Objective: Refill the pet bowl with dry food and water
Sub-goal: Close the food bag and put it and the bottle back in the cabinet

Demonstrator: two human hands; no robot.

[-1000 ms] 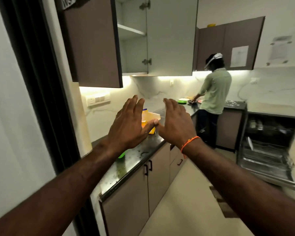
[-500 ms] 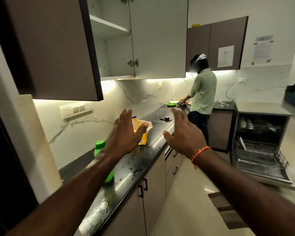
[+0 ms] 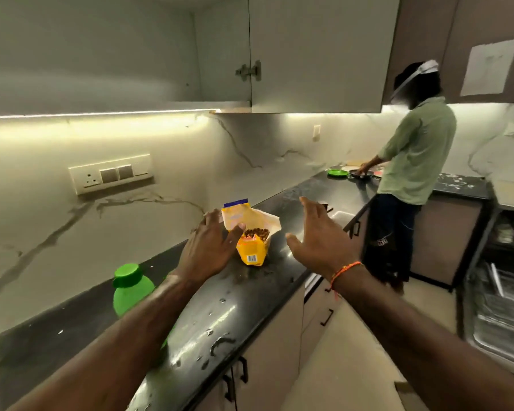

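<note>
- My left hand [image 3: 205, 250] hovered over the black glossy stone worktop [image 3: 220, 315], fingers [image 3: 211, 221] straight and loosely spread, gripping nothing; its thumb lay in front of the bag's flap, and I could not tell whether it touched.
- My right hand [image 3: 318, 238], an orange thread band [image 3: 343, 269] at its wrist, was raised beside it with fingers spread wide and empty.
- The opened yellow paper bag of brown dry pet food [image 3: 254, 238] stood upright on the worktop between my two hands, kibble showing at its torn mouth.
- A green plastic bottle with a green screw cap [image 3: 132, 287] stood on the worktop nearer me, partly behind my left forearm.
- Water droplets speckled the worktop near its front edge.
- Farther along, a person in a pale green shirt [image 3: 419, 149] stood at the worktop by a green plate [image 3: 337, 172].
- An open dishwasher with steel racks [image 3: 499, 304] stood at the right.
</note>
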